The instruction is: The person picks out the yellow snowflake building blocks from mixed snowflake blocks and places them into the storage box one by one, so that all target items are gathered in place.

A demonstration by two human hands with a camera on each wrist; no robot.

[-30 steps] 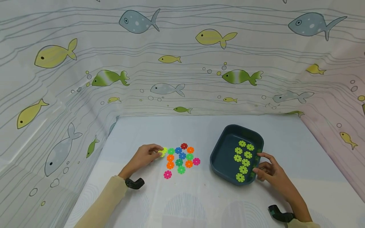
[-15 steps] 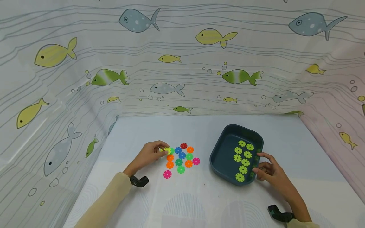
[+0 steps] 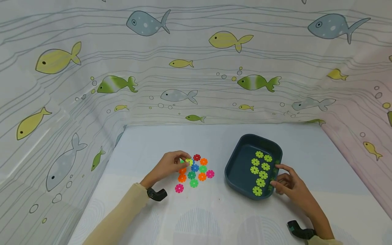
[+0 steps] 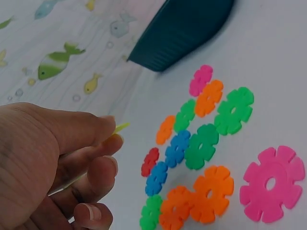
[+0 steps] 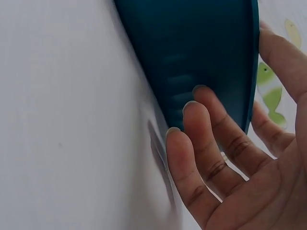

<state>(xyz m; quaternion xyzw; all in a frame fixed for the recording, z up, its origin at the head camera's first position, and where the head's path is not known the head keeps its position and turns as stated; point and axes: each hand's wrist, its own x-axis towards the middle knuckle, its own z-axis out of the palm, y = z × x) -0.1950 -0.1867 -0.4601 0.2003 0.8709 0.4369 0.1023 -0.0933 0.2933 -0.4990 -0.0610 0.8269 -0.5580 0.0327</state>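
In the head view, my left hand (image 3: 167, 166) pinches a yellow flower-shaped plastic disc (image 3: 190, 162) just above a group of loose discs. Seen edge-on in the left wrist view, the yellow disc (image 4: 123, 127) sticks out between thumb and forefinger. Below and beside it lie notched discs in pink, orange, green, blue and red, such as a pink disc (image 4: 271, 184). My right hand (image 3: 291, 187) holds the right rim of a dark blue tray (image 3: 237, 166), its other fingers (image 5: 196, 124) along the outer wall. Several yellow discs (image 3: 263, 175) lie inside the tray.
A pale cloth (image 3: 208, 211) with faint arch patterns covers the table. Behind and at both sides rises a curtain (image 3: 214, 98) printed with fish. Each wrist wears a black camera, such as the left wrist camera (image 3: 157, 195). The tray stands right of the loose discs.
My left hand has lifted the yellow disc from the left edge of the group and carried it rightward over the other discs. The right hand and tray have stayed in place.
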